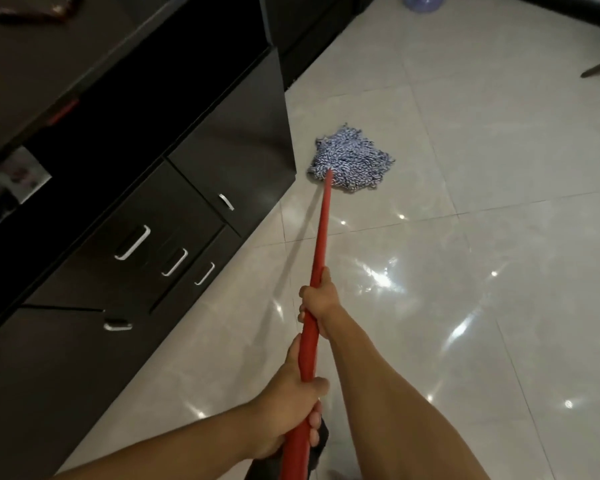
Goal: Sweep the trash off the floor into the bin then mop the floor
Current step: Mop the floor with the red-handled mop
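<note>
Nearest, the left hand (pixel 288 405) is wrapped tight round the lower part of the red mop handle (pixel 321 237), thumb over the top. Further up the same handle the right hand (pixel 317 303) grips it too, fingers curled round. The handle slants forward and down to the blue-and-white mop head (pixel 352 161), which lies spread on the shiny tiled floor (pixel 465 271), near its left edge, just beside the corner of the dark cabinet (pixel 222 150). At the floor's far edge sits a bluish object (pixel 423 1), too blurred to identify.
</note>
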`<state>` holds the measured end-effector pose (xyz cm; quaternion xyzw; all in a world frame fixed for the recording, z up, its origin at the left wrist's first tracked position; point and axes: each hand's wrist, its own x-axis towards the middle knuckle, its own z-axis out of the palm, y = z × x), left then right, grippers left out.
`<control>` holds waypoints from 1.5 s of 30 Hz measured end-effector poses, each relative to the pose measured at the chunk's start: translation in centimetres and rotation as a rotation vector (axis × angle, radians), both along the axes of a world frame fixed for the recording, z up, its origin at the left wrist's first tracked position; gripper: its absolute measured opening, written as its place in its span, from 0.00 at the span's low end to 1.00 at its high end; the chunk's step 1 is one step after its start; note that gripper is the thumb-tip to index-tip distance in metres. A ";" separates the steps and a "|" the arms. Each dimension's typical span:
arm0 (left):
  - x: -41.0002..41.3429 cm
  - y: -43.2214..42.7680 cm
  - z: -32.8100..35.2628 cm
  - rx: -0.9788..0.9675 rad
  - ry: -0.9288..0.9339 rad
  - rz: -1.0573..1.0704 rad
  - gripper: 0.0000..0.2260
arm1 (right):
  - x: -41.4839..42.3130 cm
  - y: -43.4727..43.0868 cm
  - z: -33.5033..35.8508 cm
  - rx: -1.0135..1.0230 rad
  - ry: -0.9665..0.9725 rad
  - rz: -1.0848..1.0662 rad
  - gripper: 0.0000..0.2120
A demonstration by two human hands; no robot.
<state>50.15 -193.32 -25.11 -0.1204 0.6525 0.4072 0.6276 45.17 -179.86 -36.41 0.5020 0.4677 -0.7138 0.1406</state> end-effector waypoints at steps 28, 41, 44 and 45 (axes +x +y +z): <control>33.2 -1.6 -0.1 0.077 -0.152 -0.981 0.40 | 50.7 -4.8 -1.1 0.086 -0.278 -1.006 0.27; 28.1 -11.9 1.3 0.076 0.050 -0.560 0.38 | 42.0 -11.0 0.5 0.082 -0.142 -0.728 0.29; 27.0 -16.0 1.6 0.049 0.076 -0.401 0.39 | 38.0 -13.8 0.5 0.068 -0.118 -0.570 0.27; 26.6 -17.7 1.7 0.038 0.093 -0.350 0.39 | 36.5 -15.3 0.6 0.069 -0.109 -0.503 0.27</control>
